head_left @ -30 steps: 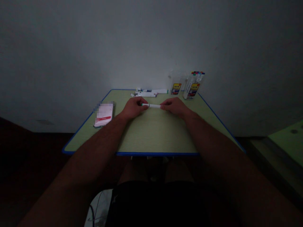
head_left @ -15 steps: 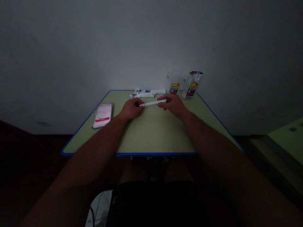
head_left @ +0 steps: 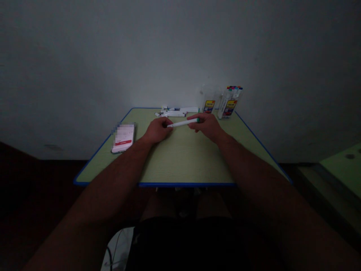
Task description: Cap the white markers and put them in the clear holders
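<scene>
A white marker (head_left: 182,123) with a green end is held nearly level above the table, its right end slightly higher. My left hand (head_left: 158,128) pinches its left end, and those fingertips partly hide that end. My right hand (head_left: 205,124) grips the marker close to the green end, between thumb and fingers. Behind my hands, several white markers (head_left: 175,113) lie in a loose pile at the table's back edge.
The pale table (head_left: 186,162) has a blue rim and stands against a grey wall. A phone (head_left: 123,136) lies at the left. At the back right stand a clear case (head_left: 209,105) with a yellow label and another case (head_left: 229,107) filled with colour-capped markers.
Both hands keep their hold on the marker, with almost no movement. The whole view has shifted very slightly.
</scene>
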Motion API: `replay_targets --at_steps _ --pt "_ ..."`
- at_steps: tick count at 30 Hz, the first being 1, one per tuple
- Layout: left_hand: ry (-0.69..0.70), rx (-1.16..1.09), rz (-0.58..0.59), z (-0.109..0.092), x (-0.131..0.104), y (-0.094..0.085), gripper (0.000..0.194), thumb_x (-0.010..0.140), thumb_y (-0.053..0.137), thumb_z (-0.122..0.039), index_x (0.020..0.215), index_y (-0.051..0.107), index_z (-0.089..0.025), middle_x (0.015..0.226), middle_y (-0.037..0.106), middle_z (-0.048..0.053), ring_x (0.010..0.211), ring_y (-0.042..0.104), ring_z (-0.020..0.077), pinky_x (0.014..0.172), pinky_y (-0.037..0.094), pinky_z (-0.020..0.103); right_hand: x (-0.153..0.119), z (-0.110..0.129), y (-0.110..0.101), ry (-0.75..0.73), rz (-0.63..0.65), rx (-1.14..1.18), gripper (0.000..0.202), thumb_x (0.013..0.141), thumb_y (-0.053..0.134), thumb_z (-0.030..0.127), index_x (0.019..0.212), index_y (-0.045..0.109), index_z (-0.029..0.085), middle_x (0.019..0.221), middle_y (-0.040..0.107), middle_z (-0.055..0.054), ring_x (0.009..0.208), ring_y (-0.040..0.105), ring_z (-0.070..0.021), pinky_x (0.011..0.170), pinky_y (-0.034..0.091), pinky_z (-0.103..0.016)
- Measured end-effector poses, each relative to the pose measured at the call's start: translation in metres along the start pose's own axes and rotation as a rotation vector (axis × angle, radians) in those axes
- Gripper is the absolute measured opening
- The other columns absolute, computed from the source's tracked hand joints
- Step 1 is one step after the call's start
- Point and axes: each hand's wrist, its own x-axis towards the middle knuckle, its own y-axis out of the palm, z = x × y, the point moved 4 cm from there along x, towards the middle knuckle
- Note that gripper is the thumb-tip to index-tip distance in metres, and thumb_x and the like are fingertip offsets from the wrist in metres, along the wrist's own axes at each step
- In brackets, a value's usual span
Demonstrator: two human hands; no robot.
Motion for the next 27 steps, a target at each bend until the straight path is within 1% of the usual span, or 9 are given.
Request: replay_targets --at_steps 4,7,10,13,16,19,27 --pt "-0.008 -0.019 -0.032 -0.001 0.0 -0.001 0.013 0.073 0.071 -0.021 0.085 0.072 -0.018 0.08 0.069 0.004 0.071 0.057 0.0175 0.07 0.045 0.034 0.0 -0.001 0.0 0.007 -0.009 0.012 0.037 0.068 0.083 0.035 0.101 0.08 0.018 0.062 0.065 0.002 0.052 0.054 -0.0098 0.05 0.047 -0.024" --pt "-0.013 -0.039 -0.057 -0.001 0.0 -0.002 0.013 0.072 0.073 -0.02 0.084 0.072 -0.018 0.079 0.069 0.003 0.072 0.058 0.0177 0.071 0.044 0.034 0.0 -0.002 -0.001 0.036 -0.022 0.009 0.038 0.07 0.082 0.033 0.104 0.08 0.018 0.066 0.068 0.0 0.053 0.055 -0.0101 0.051 0.048 -0.025" --pt "-0.007 -0.08 -0.077 -0.002 0.001 -0.003 0.012 0.071 0.075 -0.019 0.083 0.072 -0.018 0.078 0.068 0.002 0.072 0.057 0.0174 0.072 0.045 0.034 0.0 -0.005 -0.005 0.094 -0.068 -0.082 0.034 0.071 0.081 0.028 0.104 0.08 0.017 0.065 0.067 0.0 0.053 0.055 -0.0105 0.053 0.047 -0.026" --pt "0.028 -0.144 -0.106 -0.005 0.001 -0.004 0.013 0.07 0.077 -0.018 0.082 0.071 -0.019 0.078 0.067 0.001 0.073 0.056 0.0166 0.073 0.045 0.033 0.001 -0.008 -0.011 0.142 -0.089 -0.229 0.026 0.071 0.08 0.021 0.097 0.082 0.016 0.066 0.067 0.0 0.057 0.056 -0.0116 0.059 0.046 -0.027" --pt "0.059 -0.196 -0.119 -0.009 0.0 -0.004 0.016 0.068 0.08 -0.016 0.081 0.071 -0.019 0.076 0.065 0.0 0.07 0.053 0.0149 0.07 0.044 0.032 0.002 -0.01 -0.013 0.147 -0.076 -0.325 0.023 0.072 0.078 0.016 0.094 0.082 0.018 0.076 0.072 -0.002 0.068 0.061 -0.0138 0.069 0.048 -0.029" --pt "0.073 -0.236 -0.113 -0.012 -0.001 -0.002 0.017 0.067 0.081 -0.016 0.081 0.07 -0.019 0.073 0.063 -0.001 0.066 0.05 0.0134 0.065 0.041 0.03 0.002 -0.012 -0.013 0.157 -0.063 -0.361 0.024 0.073 0.077 0.015 0.097 0.082 0.019 0.083 0.075 -0.003 0.075 0.064 -0.0157 0.075 0.049 -0.031" --pt "0.096 -0.262 -0.104 -0.021 -0.004 -0.002 0.017 0.066 0.082 -0.018 0.079 0.07 -0.019 0.07 0.062 -0.002 0.065 0.049 0.0128 0.062 0.039 0.029 0.0 -0.013 -0.009 0.218 -0.009 -0.357 0.026 0.076 0.075 0.018 0.102 0.081 0.018 0.088 0.076 -0.006 0.078 0.065 -0.0166 0.078 0.05 -0.032"
